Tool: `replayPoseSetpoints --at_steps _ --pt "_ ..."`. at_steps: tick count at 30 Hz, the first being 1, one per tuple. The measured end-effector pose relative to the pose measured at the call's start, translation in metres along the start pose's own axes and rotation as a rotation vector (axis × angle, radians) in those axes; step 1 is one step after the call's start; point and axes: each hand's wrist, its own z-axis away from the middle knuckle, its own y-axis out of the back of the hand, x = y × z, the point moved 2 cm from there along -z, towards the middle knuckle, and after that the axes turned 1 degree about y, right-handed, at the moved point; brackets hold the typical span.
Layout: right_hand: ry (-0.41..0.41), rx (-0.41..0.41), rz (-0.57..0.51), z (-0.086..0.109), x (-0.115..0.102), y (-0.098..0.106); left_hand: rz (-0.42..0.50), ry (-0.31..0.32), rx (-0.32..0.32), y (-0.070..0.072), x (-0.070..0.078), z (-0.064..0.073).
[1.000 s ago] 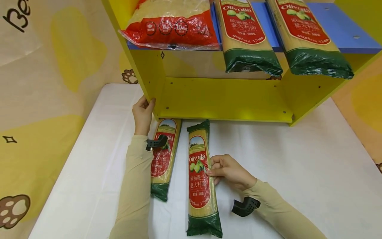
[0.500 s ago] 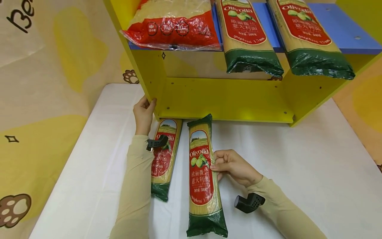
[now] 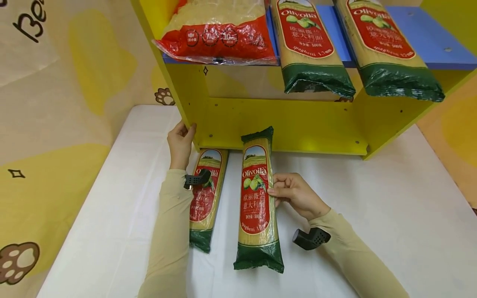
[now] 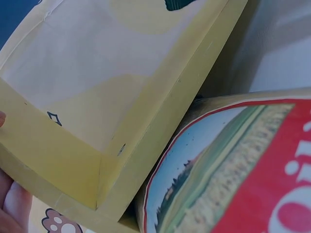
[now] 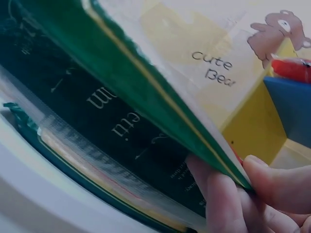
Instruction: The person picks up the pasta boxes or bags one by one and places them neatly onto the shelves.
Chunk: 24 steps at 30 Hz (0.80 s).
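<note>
My right hand [image 3: 296, 194] pinches the right edge of a spaghetti pack [image 3: 255, 203], thumb on its front and fingers behind. The pack has a red label and green ends; its top end overlaps the front of the shelf's bottom board. In the right wrist view, its dark green printed back [image 5: 112, 97] shows above the pinching fingers [image 5: 226, 204]. My left hand [image 3: 180, 145] grips the front edge of the yellow shelf's left side panel [image 3: 186, 95]. Beside that wrist, a second spaghetti pack [image 3: 208, 198] lies on the white table, partly covered by the sleeve and wrist camera.
On the blue upper board [image 3: 428, 37] lie a red-and-clear bag of noodle-coloured food [image 3: 223, 37] and two more spaghetti packs, one in the middle [image 3: 309, 41] and one at right [image 3: 387, 45], their green ends jutting past the edge. Below is the yellow bottom board [image 3: 316, 128].
My right hand has carried its spaghetti pack forward toward the shelf, and the pack's top end now reaches over the bottom board's front edge. The left hand keeps its place on the side panel.
</note>
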Motion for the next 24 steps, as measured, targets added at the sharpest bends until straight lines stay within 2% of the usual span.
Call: replayPoseSetpoints --at_steps 7,15,22,24 --pt "-0.039 0.113 -0.017 -0.019 -0.003 0.019 0.011 -0.006 0.007 0.002 0.000 0.000" --pt "-0.079 0.196 0.051 -0.037 -0.012 0.047 0.009 0.005 0.009 0.000 0.001 0.001" --pt "-0.062 0.372 0.061 -0.061 -0.026 0.070 0.006 0.006 0.005 -0.001 0.001 0.000" --pt "-0.071 0.405 0.093 -0.068 -0.030 0.076 0.003 0.008 0.003 0.000 0.001 0.001"
